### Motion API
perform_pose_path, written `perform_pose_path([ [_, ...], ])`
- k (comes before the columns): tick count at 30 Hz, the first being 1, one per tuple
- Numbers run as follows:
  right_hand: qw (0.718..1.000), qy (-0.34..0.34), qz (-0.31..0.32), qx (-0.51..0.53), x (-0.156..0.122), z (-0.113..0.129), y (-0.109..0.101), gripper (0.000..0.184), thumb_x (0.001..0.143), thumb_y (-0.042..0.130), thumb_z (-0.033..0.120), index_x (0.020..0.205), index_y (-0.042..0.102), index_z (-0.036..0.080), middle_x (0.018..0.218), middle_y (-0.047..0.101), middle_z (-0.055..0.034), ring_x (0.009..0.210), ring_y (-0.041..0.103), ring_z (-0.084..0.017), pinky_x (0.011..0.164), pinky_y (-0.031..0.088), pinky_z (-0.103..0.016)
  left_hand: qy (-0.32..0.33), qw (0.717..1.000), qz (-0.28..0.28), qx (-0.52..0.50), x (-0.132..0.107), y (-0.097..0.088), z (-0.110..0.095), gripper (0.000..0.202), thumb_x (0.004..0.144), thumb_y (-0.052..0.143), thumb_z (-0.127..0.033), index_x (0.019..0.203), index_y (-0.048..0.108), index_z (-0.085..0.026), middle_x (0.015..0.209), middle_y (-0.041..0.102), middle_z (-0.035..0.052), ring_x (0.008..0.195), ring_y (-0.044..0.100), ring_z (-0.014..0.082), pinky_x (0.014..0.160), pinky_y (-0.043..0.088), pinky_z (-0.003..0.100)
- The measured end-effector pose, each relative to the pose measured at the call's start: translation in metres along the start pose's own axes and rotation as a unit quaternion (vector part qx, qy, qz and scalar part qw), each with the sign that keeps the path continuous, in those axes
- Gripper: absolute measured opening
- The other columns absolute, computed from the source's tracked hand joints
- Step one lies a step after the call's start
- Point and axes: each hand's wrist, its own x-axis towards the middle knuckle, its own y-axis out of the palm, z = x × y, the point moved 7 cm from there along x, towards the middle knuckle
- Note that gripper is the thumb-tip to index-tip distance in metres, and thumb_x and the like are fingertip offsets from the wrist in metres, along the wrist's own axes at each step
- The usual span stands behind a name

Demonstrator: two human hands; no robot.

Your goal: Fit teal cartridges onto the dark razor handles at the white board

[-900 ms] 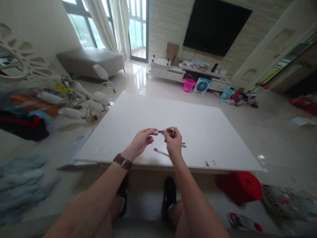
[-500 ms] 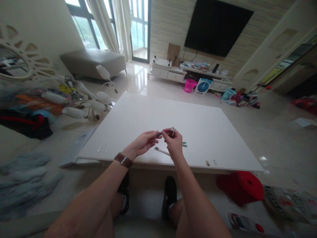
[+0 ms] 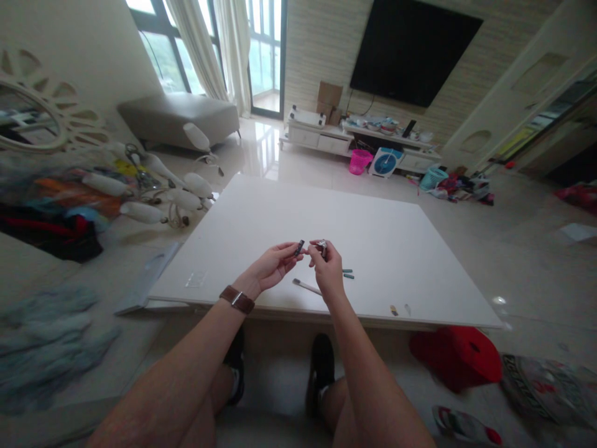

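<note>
Both my hands are raised close together over the near middle of a white board (image 3: 261,211) that lies low on the floor. My left hand (image 3: 274,265), with a brown watch strap at the wrist, pinches a small dark piece (image 3: 299,247) at its fingertips. My right hand (image 3: 327,269) is closed on a small dark and metallic object (image 3: 321,247) that I cannot name. The two held pieces nearly touch. On the board under my hands lie a thin white stick (image 3: 305,286) and two small green pieces (image 3: 347,274).
Two tiny items (image 3: 400,309) lie near the board's front edge. White lamp shades with fittings (image 3: 163,193) are piled on the floor to the left. A red stool (image 3: 459,358) and printed bags (image 3: 545,386) sit at the right. A TV stand (image 3: 354,140) is at the back.
My left hand has closed in on my right, and the dark piece in its fingers has tilted upward. The camera view has shifted slightly.
</note>
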Motion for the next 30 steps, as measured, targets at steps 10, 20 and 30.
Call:
perform_pose_path([
  [10, 0.999, 0.006, -0.018, 0.035, -0.003, -0.003, 0.000, 0.026, 0.090, 0.055, 0.043, 0.104, 0.049, 0.023, 0.080, 0.061, 0.0018, 0.055, 0.050, -0.009, 0.049, 0.038, -0.021, 0.030, 0.999, -0.036, -0.013, 0.001, -0.007, -0.005, 0.011, 0.090, 0.060, -0.008, 0.091, 0.071, -0.007, 0.092, 0.073, 0.0099, 0.076, 0.069, 0.0096, 0.066, 0.056, 0.013],
  [20, 0.994, -0.046, 0.003, -0.103, -0.005, 0.006, 0.000, 0.032, 0.086, 0.062, 0.043, 0.107, 0.068, 0.019, 0.087, 0.064, -0.0030, 0.066, 0.054, -0.013, 0.058, 0.045, -0.025, 0.070, 0.997, -0.038, 0.007, 0.001, -0.010, -0.010, 0.012, 0.077, 0.074, -0.007, 0.090, 0.073, -0.007, 0.093, 0.074, 0.0114, 0.083, 0.070, 0.0127, 0.077, 0.056, 0.018],
  [30, 0.986, -0.072, -0.010, -0.148, -0.011, 0.015, 0.001, 0.026, 0.086, 0.063, 0.037, 0.105, 0.070, 0.020, 0.082, 0.065, -0.0012, 0.065, 0.054, -0.013, 0.058, 0.043, -0.025, 0.126, 0.988, -0.065, 0.054, -0.004, -0.010, -0.018, 0.023, 0.066, 0.085, -0.015, 0.084, 0.070, -0.011, 0.087, 0.073, 0.0065, 0.081, 0.069, 0.0127, 0.082, 0.055, 0.024],
])
